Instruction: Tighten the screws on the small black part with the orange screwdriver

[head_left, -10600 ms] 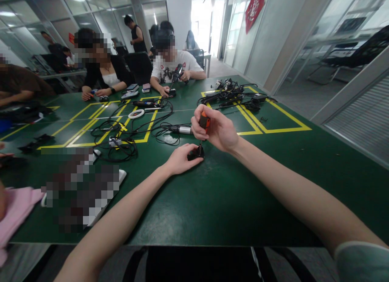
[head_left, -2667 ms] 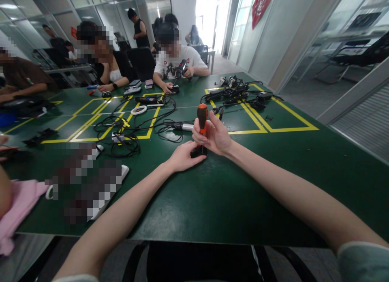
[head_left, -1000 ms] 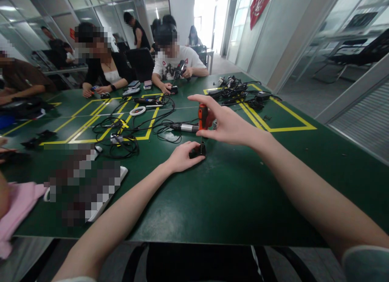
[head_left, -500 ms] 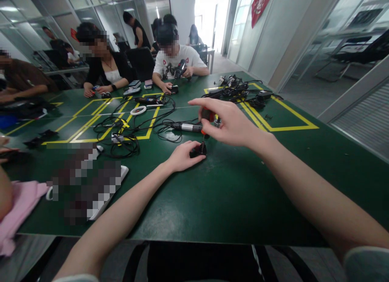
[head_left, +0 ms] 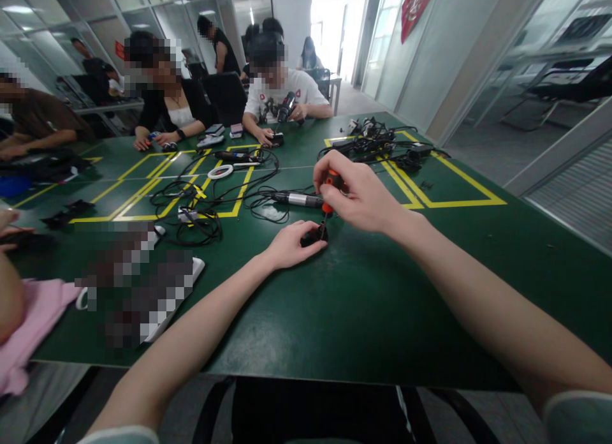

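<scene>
My right hand (head_left: 356, 190) is closed round the red and black handle of a screwdriver (head_left: 327, 207). The shaft points down, its lower end at a small black part (head_left: 310, 238) on the green table (head_left: 373, 303). Fingers and thumb of my left hand (head_left: 292, 245) grip that black part and press it to the tabletop. Its exact kind is too small and too covered to make out. Just beyond my hands lies a silver and black cylindrical tool (head_left: 299, 199) with a cable.
Tangled black cables (head_left: 201, 227) lie left of my hands, more cables (head_left: 377, 141) at the far right. Two blurred-out items with white edges (head_left: 172, 303) rest at the left. Across the table a person in a white shirt (head_left: 287, 93) holds a power tool (head_left: 287, 107). Yellow tape marks (head_left: 459, 203) the tabletop.
My right hand's fingers, stretched out before, have curled round the screwdriver handle. The screwdriver leans a little more to the right. My left hand stays on the black part.
</scene>
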`<state>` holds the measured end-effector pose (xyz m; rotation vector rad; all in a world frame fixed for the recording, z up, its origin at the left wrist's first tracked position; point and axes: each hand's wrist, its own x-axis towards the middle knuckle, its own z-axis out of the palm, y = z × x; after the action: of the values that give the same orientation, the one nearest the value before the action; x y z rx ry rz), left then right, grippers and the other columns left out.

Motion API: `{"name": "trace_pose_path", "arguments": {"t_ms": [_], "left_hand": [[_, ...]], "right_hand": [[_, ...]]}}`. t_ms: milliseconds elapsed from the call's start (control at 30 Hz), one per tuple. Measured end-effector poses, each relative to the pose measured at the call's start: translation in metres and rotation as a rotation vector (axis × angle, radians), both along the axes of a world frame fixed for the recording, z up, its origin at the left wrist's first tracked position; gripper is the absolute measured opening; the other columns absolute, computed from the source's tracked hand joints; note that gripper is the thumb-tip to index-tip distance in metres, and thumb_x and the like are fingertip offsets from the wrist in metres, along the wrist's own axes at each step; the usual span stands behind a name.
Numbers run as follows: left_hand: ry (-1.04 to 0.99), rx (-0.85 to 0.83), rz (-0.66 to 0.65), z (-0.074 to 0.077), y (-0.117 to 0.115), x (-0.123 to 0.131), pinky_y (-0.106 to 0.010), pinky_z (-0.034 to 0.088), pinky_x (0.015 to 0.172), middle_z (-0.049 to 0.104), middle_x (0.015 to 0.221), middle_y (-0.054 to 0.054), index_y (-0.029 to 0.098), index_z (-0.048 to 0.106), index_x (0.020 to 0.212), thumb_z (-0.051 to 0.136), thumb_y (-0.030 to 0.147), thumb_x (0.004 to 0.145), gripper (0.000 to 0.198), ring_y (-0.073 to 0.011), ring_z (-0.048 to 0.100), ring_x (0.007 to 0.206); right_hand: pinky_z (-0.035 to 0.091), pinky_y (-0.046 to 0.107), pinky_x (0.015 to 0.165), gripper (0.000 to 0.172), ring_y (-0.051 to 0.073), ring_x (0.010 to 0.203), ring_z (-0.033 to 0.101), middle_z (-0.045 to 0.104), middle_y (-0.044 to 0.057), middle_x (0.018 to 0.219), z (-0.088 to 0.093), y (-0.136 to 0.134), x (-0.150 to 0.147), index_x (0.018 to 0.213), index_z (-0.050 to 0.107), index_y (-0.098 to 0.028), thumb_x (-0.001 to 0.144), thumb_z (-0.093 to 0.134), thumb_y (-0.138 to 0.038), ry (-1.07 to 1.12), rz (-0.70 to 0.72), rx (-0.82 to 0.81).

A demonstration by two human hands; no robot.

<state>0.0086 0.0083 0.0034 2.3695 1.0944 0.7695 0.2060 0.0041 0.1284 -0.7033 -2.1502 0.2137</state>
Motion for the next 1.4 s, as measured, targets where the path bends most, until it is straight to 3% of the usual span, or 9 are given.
{"name": "trace_pose_path", "arguments": {"t_ms": [133,233,400,567,667,867,1033,1233,1400], "left_hand": [[-0.001,-0.001,-0.005,-0.0003,0.0002,-0.0003,-0.035,0.057,0.084,0.076,0.1,-0.006,0.02,0.073,0.11,0.071,0.045,0.098,0.028,-0.022,0.07,0.089],[-0.001,0.006,-0.007,-0.0005,0.0005,-0.0008,-0.035,0.058,0.084,0.076,0.101,-0.006,0.021,0.073,0.11,0.071,0.045,0.098,0.027,-0.022,0.07,0.089],[0.0,-0.005,-0.006,0.0004,0.0002,-0.0014,-0.035,0.058,0.086,0.077,0.103,-0.007,0.02,0.073,0.11,0.073,0.044,0.097,0.028,-0.0221,0.071,0.091],[0.002,-0.003,-0.009,0.001,-0.0008,-0.0014,-0.035,0.058,0.086,0.077,0.102,-0.006,0.02,0.073,0.111,0.074,0.043,0.096,0.027,-0.0223,0.071,0.091],[0.005,0.003,-0.005,0.0,-0.0004,-0.0013,-0.035,0.058,0.086,0.076,0.101,-0.006,0.02,0.073,0.111,0.076,0.04,0.095,0.026,-0.0226,0.071,0.091],[-0.006,-0.012,-0.006,-0.0002,0.0007,-0.0019,-0.037,0.059,0.088,0.076,0.101,-0.006,0.021,0.073,0.11,0.08,0.038,0.092,0.026,-0.0235,0.071,0.092],[-0.03,-0.044,-0.015,0.0009,0.0009,-0.0017,-0.037,0.059,0.089,0.077,0.103,-0.006,0.021,0.073,0.109,0.08,0.039,0.091,0.026,-0.0238,0.072,0.094],[-0.075,-0.087,-0.017,0.0017,0.0006,-0.0007,-0.037,0.061,0.089,0.079,0.105,-0.006,0.02,0.074,0.109,0.082,0.039,0.09,0.027,-0.0231,0.073,0.093],[-0.066,-0.079,-0.018,0.0003,0.0013,-0.0012,-0.037,0.06,0.09,0.078,0.105,-0.006,0.021,0.073,0.109,0.081,0.038,0.091,0.027,-0.0231,0.073,0.094]], "right_hand": [[0.035,0.031,0.066,0.025,0.018,0.069,0.055,0.066,0.003,0.079,0.0037,-0.0023,-0.0003,0.086,0.058,-0.022,0.102,0.056,-0.041,-0.082,-0.17,0.095],[0.032,0.031,0.064,0.024,0.018,0.065,0.056,0.066,0.002,0.073,0.0056,-0.0034,0.0008,0.091,0.062,-0.022,0.102,0.058,-0.042,-0.138,-0.241,0.094],[0.033,0.031,0.063,0.017,0.017,0.058,0.052,0.067,0.002,0.078,0.0055,-0.0042,0.0006,0.108,0.062,-0.021,0.095,0.057,-0.031,-0.138,-0.226,0.058],[0.033,0.031,0.063,0.012,0.017,0.059,0.053,0.066,0.002,0.073,0.006,-0.0059,-0.0011,0.096,0.062,-0.021,0.094,0.055,-0.031,-0.151,-0.253,0.061],[0.03,0.03,0.062,0.023,0.019,0.062,0.057,0.065,0.001,0.069,0.0061,-0.0064,-0.0008,0.091,0.062,-0.022,0.095,0.063,-0.044,-0.177,-0.296,0.072],[0.033,0.03,0.062,0.022,0.018,0.059,0.055,0.069,0.002,0.077,0.0033,-0.0044,0.0,0.111,0.062,-0.022,0.091,0.064,-0.031,-0.199,-0.243,0.046],[0.034,0.031,0.063,0.023,0.019,0.064,0.057,0.072,0.002,0.084,0.0013,-0.0041,-0.0011,0.113,0.061,-0.022,0.09,0.06,-0.027,-0.219,-0.223,0.076],[0.033,0.031,0.063,0.027,0.02,0.065,0.058,0.07,0.002,0.081,0.0037,-0.0048,-0.0004,0.111,0.064,-0.022,0.095,0.065,-0.044,-0.219,-0.26,0.053],[0.034,0.031,0.063,0.032,0.019,0.062,0.055,0.069,0.003,0.08,0.0001,-0.0027,-0.0014,0.12,0.061,-0.02,0.09,0.06,-0.031,-0.199,-0.237,0.027]]}}
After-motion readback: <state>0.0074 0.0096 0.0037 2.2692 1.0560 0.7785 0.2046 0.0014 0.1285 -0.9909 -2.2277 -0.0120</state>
